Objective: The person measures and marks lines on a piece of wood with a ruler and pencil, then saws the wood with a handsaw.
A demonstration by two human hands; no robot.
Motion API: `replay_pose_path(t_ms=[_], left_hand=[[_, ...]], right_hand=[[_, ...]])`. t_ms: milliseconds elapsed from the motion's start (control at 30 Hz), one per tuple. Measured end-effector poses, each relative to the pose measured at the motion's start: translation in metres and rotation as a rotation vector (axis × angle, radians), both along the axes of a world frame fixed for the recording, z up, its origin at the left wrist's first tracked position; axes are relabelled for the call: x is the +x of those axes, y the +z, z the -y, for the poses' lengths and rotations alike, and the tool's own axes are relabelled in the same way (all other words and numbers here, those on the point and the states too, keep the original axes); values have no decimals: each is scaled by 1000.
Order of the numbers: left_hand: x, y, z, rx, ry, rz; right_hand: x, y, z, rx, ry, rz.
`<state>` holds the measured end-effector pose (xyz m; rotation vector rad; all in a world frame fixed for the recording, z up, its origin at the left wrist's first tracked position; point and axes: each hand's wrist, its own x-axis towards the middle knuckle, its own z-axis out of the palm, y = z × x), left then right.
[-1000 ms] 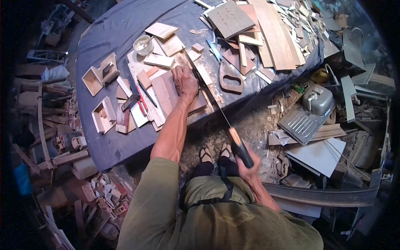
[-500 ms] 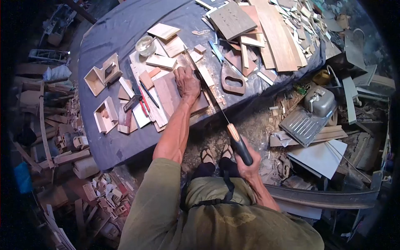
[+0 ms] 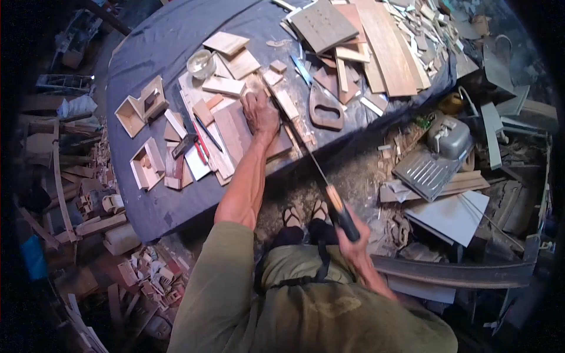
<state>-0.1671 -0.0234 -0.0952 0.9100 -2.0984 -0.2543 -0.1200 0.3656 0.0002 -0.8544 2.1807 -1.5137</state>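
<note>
My right hand (image 3: 355, 238) is wrapped round the black and orange handle of a saw (image 3: 343, 213). The saw's thin blade runs up and left, over the table's near edge, to the wood beside my left hand. My left hand (image 3: 261, 113) presses down with bent fingers on a brown board (image 3: 231, 130); the tips are partly hidden. Just right of the blade is a narrow pale strip (image 3: 287, 105). Left of the board lie a dark pencil-like tool (image 3: 207, 133) and red-handled pliers (image 3: 202, 145).
On the cloth-covered table (image 3: 168, 203) are open wooden boxes (image 3: 147, 165), a glass jar (image 3: 201, 63), a second handsaw (image 3: 325, 109) and stacked boards (image 3: 388, 47). A metal sink (image 3: 432, 162) and a curved beam (image 3: 453, 273) stand at the right. Scraps cover the floor.
My right hand has moved slightly down and right, drawing the saw back. My left hand remains on the board, and the whole view has shifted a little.
</note>
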Motion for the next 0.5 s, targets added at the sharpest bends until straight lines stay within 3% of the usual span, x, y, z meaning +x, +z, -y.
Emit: replay_pose_path(t_ms=[133, 367, 500], left_hand=[[0, 4, 0, 2, -12, 6], [-1, 2, 2, -11, 3, 1], [2, 0, 2, -8, 3, 38]], right_hand=[[15, 7, -50, 57, 2, 22], [-16, -7, 20, -52, 45, 31], [10, -5, -40, 27, 12, 56]])
